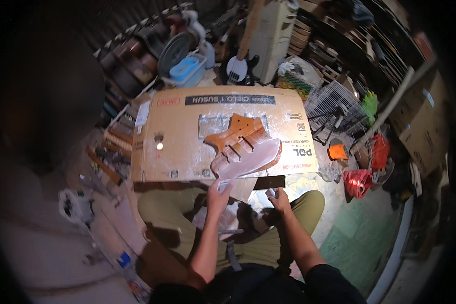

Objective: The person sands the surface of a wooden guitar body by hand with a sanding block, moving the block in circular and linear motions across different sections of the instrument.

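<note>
An electric guitar body [245, 152] lies on a flat cardboard sheet [177, 152] in front of me. Its upper part is glossy orange-brown wood; the lower part looks pale, dull and dusty. Several cut-outs run across its middle. My left hand [218, 196] is at the cardboard's near edge, just below the body, its fingers closed round a pale folded piece [224, 185] whose kind I cannot make out. To the right, my right hand [280, 200] is in front of that edge, closed on a small greyish piece [271, 193], also too small to identify.
My crossed legs are below the cardboard. Behind it stand a dark bass guitar [236, 69] and a clear tub with a blue container [186, 68]. On the right are a white wire rack [334, 104], an orange spool [338, 150] and a red bag [357, 183]. Wooden pieces lie left.
</note>
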{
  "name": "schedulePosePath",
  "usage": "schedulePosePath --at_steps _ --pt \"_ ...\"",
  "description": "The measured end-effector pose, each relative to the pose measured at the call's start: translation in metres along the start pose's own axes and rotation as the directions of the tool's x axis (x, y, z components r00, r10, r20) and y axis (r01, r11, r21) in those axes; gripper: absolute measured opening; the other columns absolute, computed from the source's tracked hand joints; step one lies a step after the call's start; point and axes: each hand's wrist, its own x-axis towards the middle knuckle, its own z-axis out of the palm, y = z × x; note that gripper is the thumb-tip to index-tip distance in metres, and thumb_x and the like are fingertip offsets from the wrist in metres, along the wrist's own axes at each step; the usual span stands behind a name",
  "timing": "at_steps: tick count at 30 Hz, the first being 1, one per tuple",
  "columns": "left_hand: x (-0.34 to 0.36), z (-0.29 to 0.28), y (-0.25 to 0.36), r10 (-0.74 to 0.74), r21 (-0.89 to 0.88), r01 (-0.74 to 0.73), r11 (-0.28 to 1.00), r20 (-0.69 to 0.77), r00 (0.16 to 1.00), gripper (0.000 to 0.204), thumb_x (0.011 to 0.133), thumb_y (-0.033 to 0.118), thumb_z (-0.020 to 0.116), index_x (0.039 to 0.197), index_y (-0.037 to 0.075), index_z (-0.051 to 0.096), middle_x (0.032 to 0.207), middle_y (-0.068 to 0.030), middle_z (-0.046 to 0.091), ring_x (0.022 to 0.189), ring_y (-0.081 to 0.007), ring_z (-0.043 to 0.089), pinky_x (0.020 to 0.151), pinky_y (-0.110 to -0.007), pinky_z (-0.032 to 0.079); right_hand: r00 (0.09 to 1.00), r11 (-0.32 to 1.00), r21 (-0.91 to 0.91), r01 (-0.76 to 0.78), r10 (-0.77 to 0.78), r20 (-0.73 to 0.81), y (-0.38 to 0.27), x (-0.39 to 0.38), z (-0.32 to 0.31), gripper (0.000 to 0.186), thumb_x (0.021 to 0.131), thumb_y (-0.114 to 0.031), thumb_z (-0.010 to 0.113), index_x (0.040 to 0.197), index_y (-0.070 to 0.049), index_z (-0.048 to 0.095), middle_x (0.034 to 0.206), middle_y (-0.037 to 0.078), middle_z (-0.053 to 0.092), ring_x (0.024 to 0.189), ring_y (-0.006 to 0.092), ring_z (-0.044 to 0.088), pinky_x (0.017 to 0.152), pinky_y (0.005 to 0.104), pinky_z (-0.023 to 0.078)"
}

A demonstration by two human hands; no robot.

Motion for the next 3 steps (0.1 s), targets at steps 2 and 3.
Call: schedulePosePath --at_steps 2,3 --pt "-0.004 -0.024 0.066 0.095 -0.557 0.192 0.808 0.444 0.891 0.047 0.087 0.033 0.080 0.119 0.000 0.069 0.114 -0.0075 0.069 0.107 -0.0188 0.064 0.100 -0.038 0.045 0.999 1.000 -0.014 -0.005 0.005 -0.042 0.030 0.008 -0.018 0.041 0.077 -0.011 0.081 0.107 0.002 0.057 0.101 0.022 0.070 0.096 0.0339 0.069 0.087 0.0432 0.054" --pt "0.012 -0.033 0.080 0.132 -0.539 0.157 0.828 0.459 0.879 0.047 0.087 0.033 0.080 0.119 0.000 0.069 0.114 -0.0075 0.069 0.107 -0.0188 0.064 0.100 -0.038 0.045 0.999 1.000 0.011 0.019 -0.019 -0.051 0.027 0.016 -0.014 0.041 0.077 -0.011 0.081 0.108 0.002 0.057 0.101 0.022 0.070 0.095 0.0348 0.069 0.086 0.0437 0.054"
